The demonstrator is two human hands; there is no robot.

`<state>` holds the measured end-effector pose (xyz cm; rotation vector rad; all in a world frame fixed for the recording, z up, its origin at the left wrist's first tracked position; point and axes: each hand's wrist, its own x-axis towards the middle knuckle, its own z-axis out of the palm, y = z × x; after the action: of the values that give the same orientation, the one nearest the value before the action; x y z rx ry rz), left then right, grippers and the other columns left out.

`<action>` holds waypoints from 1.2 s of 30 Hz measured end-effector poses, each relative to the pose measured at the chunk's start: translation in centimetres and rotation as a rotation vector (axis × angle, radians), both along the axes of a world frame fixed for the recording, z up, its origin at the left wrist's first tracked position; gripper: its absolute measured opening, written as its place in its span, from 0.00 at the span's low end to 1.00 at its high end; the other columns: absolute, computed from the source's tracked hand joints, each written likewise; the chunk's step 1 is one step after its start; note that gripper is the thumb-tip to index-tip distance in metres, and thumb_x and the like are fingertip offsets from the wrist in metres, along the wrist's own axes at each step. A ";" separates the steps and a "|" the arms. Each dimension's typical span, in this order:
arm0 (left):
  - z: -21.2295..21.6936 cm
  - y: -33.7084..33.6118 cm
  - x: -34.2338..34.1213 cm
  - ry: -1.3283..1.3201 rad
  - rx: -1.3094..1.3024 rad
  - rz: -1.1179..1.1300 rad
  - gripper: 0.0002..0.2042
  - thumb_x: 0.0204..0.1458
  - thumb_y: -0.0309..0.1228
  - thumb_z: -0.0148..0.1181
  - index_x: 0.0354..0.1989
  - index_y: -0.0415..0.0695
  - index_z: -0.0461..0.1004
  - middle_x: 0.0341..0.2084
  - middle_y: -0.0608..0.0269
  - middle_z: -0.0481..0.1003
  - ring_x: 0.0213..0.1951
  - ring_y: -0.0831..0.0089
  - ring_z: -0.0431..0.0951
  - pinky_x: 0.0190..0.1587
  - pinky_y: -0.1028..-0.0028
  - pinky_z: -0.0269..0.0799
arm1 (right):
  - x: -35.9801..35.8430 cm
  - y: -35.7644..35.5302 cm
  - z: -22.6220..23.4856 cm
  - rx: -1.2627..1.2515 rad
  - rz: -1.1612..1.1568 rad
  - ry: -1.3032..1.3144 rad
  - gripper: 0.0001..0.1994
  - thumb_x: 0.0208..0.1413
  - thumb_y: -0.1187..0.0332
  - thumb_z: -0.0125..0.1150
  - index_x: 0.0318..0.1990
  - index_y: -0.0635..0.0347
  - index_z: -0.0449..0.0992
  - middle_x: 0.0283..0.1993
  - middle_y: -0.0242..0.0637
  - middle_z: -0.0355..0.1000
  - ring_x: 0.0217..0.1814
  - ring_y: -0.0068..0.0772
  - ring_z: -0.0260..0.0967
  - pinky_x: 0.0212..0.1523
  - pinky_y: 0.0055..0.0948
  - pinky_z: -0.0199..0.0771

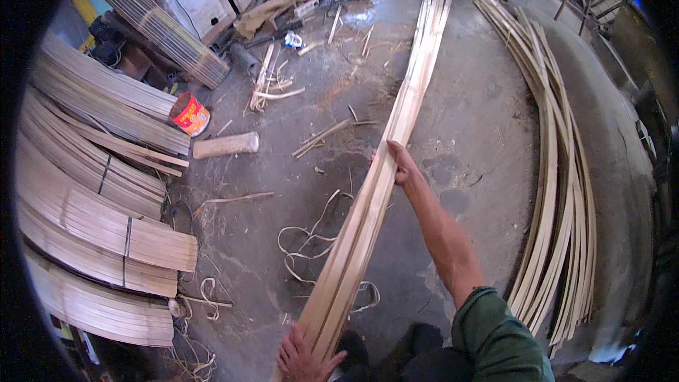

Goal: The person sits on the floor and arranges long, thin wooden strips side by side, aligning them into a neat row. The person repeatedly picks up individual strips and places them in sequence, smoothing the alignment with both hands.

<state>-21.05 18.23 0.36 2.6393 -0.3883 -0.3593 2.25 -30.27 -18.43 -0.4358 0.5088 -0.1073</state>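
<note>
A long bundle of pale bamboo strips [368,205] runs slantwise from the lower edge up toward the far middle. My right hand [399,163] is closed around it near its middle, thumb on top and fingers partly hidden beneath. At the near end, my left hand [305,359] grips across the strips, its fingers on the left side and its thumb on the right. The bundle's far end [435,3] shows several separate strip tips, slightly uneven. The near end is partly covered by the left hand.
Stacked bundles of flat strips [127,240] lie along the left, beside a red tin [189,114] and a short wooden log [226,145]. Loose long strips [555,170] lie on the right. Thin curled strips [304,247] and scraps [265,85] litter the concrete floor [474,106].
</note>
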 end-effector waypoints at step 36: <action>-6.5 -3.5 9.0 1.519 -0.604 -0.049 0.27 0.52 0.39 0.68 0.54 0.34 0.68 0.42 0.49 0.78 0.43 0.60 0.82 0.47 0.61 0.79 | -10.5 6.1 0.0 -0.686 -0.244 0.231 0.32 0.66 0.48 0.51 0.64 0.67 0.60 0.56 0.45 0.68 0.58 0.35 0.66 0.54 0.33 0.71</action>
<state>-12.04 14.75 -6.15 1.2131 -0.0020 -1.7000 -8.20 -24.19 -18.40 -1.0633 0.7502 -0.4781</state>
